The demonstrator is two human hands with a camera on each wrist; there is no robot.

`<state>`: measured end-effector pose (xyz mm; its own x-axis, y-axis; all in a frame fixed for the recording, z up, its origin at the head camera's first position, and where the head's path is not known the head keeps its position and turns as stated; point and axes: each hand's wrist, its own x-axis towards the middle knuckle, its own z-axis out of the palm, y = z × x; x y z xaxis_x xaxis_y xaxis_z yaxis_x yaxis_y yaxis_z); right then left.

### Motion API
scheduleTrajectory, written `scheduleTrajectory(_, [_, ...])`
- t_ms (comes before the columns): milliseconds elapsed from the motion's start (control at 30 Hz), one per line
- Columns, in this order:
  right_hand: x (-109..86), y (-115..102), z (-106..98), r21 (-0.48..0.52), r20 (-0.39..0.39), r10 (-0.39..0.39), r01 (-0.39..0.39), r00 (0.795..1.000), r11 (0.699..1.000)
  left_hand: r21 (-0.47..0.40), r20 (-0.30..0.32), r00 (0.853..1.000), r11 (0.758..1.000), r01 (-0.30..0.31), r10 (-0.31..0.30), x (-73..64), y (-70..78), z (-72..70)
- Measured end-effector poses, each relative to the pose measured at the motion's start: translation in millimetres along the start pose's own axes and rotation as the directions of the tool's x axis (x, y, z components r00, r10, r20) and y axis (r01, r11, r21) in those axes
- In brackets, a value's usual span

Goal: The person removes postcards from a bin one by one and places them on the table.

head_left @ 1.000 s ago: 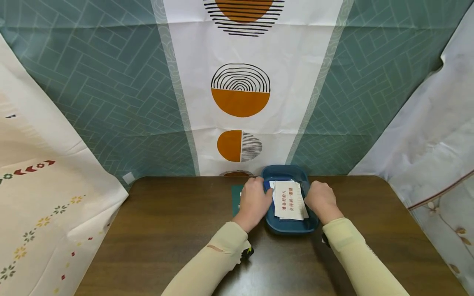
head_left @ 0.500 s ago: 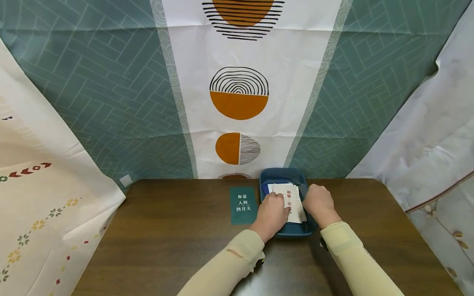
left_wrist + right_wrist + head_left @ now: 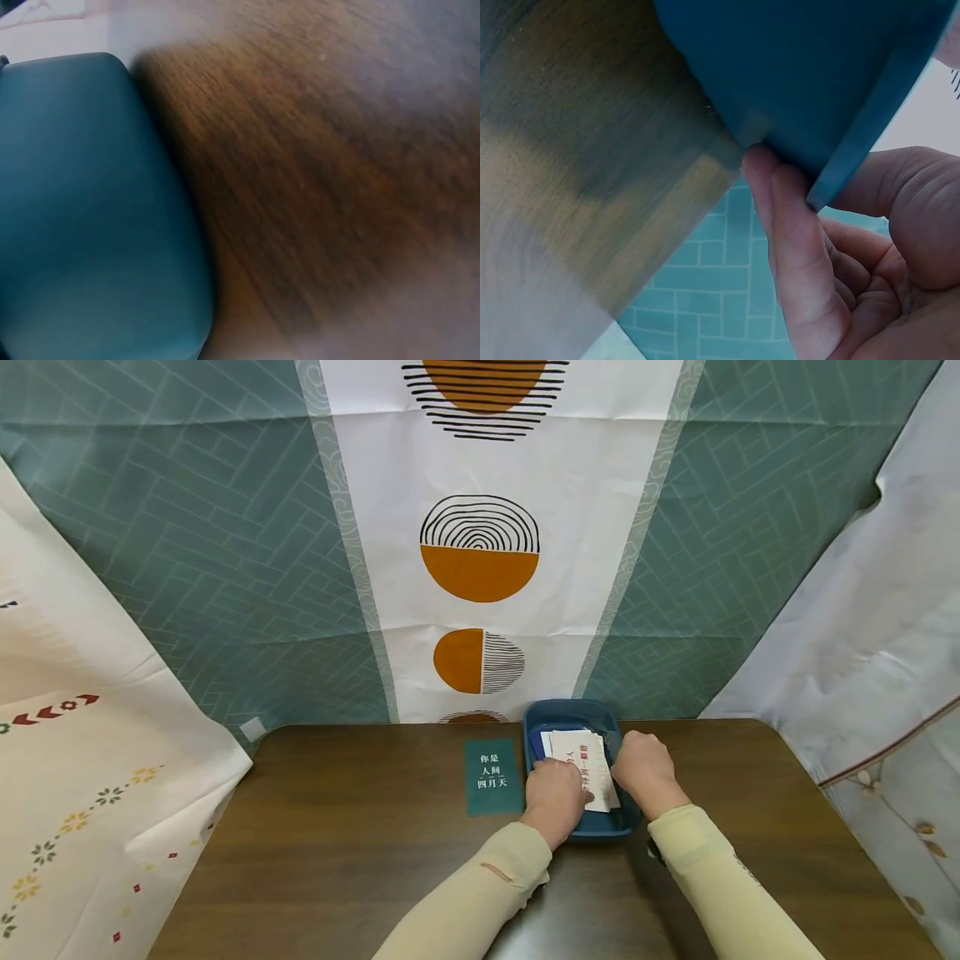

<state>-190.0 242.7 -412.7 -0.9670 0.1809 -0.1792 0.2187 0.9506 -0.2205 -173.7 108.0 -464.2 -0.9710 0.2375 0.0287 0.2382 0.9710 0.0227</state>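
A dark blue plastic tray [image 3: 588, 713] stands at the back of the table, right of middle. Several white cards [image 3: 595, 760] with red Chinese characters lie stacked inside it. My right hand [image 3: 647, 770] pinches the tray's right rim, thumb on one side and fingers on the other, as the right wrist view shows. Over the left part of the tray, my left hand [image 3: 557, 797] covers the stack's lower left, its thumb tip over the cards; its fingertips are hidden. Left of the tray a dark green card [image 3: 493, 777] with white characters lies flat.
The brown wooden table [image 3: 360, 827] ends at a back edge close behind the tray. A green and white patterned cloth [image 3: 480, 460] hangs behind it. Pale cloths hang at the left [image 3: 97, 710] and right [image 3: 862, 693].
My left hand has moved right and down from the tray's left rim to over the cards, uncovering the green card. My right hand has stayed on the right rim.
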Motion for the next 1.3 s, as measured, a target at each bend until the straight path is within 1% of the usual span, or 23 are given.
scheduleTrajectory(133, [-1.9, -3.9, -0.4, -0.009, 0.004, 0.008, -0.008, 1.0, 1.0, -0.023, 0.003, 1.0, 1.0, -0.019, 0.019, -1.0, -2.7, -0.6])
scheduleTrajectory(200, [-2.5, -5.1, -1.0, -0.01, -0.001, 0.004, -0.004, 1.0, 1.0, -0.023, 0.011, 1.0, 1.0, -0.013, 0.013, -0.5, -2.7, -1.2])
scheduleTrajectory(300, [-2.8, -6.7, -2.0, -0.009, -0.007, -0.007, 0.007, 1.0, 1.0, -0.016, 0.052, 0.999, 1.0, 0.014, -0.013, 0.6, -1.6, -2.4])
scheduleTrajectory(400, [-3.8, -7.1, -2.3, -0.01, -0.002, -0.009, 0.009, 1.0, 1.0, -0.02, 0.102, 0.994, 0.999, 0.034, -0.032, 0.5, 0.2, -3.0])
scheduleTrajectory(500, [-5.6, -6.1, -1.8, -0.007, 0.002, -0.002, 0.002, 1.0, 1.0, -0.029, 0.116, 0.993, 0.999, 0.038, -0.034, -0.9, 1.4, -2.7])
scheduleTrajectory(700, [-5.5, -6.2, -2.4, 0.0, 0.0, 0.006, -0.006, 1.0, 1.0, -0.035, 0.06, 0.998, 0.999, 0.025, -0.023, -0.4, 2.2, -3.4])
scheduleTrajectory(833, [-5.2, -7.1, -2.3, -0.005, 0.006, 0.011, -0.011, 1.0, 1.0, -0.053, -0.012, 1.0, 0.999, 0.01, -0.011, -1.7, 1.6, -5.0])
scheduleTrajectory(967, [-6.7, -7.5, -0.5, -0.006, -0.007, 0.003, -0.003, 1.0, 1.0, -0.07, -0.075, 0.997, 0.997, 0.019, -0.024, -4.3, 0.8, -6.5])
scheduleTrajectory(1067, [-7.8, -8.0, 0.6, -0.005, -0.027, -0.009, 0.009, 1.0, 1.0, -0.117, -0.11, 0.992, 0.992, 0.045, -0.057, -5.2, -0.1, -8.5])
scheduleTrajectory(1133, [-8.1, -8.1, 0.8, -0.009, -0.036, -0.015, 0.015, 0.999, 1.0, -0.173, -0.125, 0.989, 0.983, 0.057, -0.08, -5.5, -0.8, -10.2])
scheduleTrajectory(1233, [-8.2, -7.9, 0.7, -0.013, -0.042, -0.015, 0.015, 0.999, 1.0, -0.248, -0.123, 0.987, 0.966, 0.071, -0.104, -6.5, -2.0, -13.2])
scheduleTrajectory(1300, [-7.8, -7.8, 0.6, -0.016, -0.041, -0.016, 0.015, 0.999, 1.0, -0.271, -0.116, 0.987, 0.959, 0.076, -0.111, -7.5, -2.9, -14.8])
